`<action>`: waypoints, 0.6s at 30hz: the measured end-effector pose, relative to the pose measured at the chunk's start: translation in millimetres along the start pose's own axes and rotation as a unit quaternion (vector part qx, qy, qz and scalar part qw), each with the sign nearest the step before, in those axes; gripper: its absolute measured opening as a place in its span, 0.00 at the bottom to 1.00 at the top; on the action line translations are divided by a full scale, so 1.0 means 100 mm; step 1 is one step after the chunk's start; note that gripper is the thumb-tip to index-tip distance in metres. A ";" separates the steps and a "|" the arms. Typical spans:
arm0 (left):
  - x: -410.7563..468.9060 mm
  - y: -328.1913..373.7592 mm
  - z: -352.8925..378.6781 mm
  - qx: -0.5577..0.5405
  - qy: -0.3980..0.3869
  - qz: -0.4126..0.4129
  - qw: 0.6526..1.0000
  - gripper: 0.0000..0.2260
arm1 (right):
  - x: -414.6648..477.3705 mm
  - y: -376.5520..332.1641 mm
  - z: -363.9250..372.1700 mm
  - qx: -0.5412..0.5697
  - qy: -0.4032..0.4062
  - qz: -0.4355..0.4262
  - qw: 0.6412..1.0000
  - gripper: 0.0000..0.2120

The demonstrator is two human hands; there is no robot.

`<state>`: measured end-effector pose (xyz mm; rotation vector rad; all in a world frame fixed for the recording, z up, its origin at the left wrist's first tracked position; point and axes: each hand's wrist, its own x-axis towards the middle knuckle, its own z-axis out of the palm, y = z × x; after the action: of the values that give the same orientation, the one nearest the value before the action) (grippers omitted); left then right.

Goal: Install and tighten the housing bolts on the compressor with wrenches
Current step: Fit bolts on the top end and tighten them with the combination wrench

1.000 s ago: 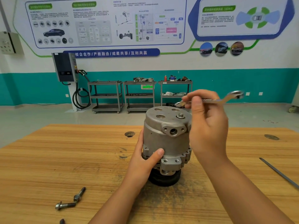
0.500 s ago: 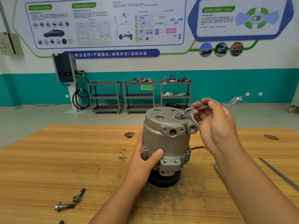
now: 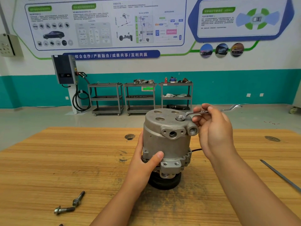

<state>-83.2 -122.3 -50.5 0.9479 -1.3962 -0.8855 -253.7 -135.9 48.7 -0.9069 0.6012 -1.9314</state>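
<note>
Since one second ago the right hand point(image 3: 213, 129) has brought the wrench point(image 3: 195, 113) down from above the compressor point(image 3: 164, 141), and the ring end now sits over the seated bolt point(image 3: 180, 117) on the top face; I record no shift of the compressor itself. I note that the wooden table point(image 3: 48, 160) carries every item. The compressor stands upright near the table's middle on its black pulley point(image 3: 164, 182), ported face up. The left hand point(image 3: 143, 162) grips the lower housing on its left side, thumb across the front, the other fingers hidden behind. The right hand is just right of the top face, fingers curled round the wrench shank close to the ring end; the open end points away to the right, clear of the hand. A thin grey metal bar point(image 3: 280, 175) lies at the table's right edge, well apart from the compressor. At the near left lie one loose bolt point(image 3: 79, 199) and a second loose bolt point(image 3: 64, 210), ends close together; I cannot tell whether they touch.
</note>
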 end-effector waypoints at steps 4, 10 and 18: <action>0.01 -0.01 0.00 -0.005 -0.002 0.001 1.000 0.31 | -0.10 0.13 0.03 -0.024 0.029 -0.099 0.994 0.12; 0.01 -0.02 0.00 -0.012 0.003 0.003 1.000 0.33 | -0.27 0.24 0.09 -0.137 0.067 -0.253 0.955 0.13; 0.01 -0.02 0.00 -0.012 -0.007 0.018 1.000 0.33 | -0.40 0.36 0.09 -0.333 -0.042 -0.462 0.821 0.18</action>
<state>-83.4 -124.1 -51.5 0.8986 -1.4069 -0.8816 -215.0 -118.9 15.1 -2.0040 0.9147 -2.5304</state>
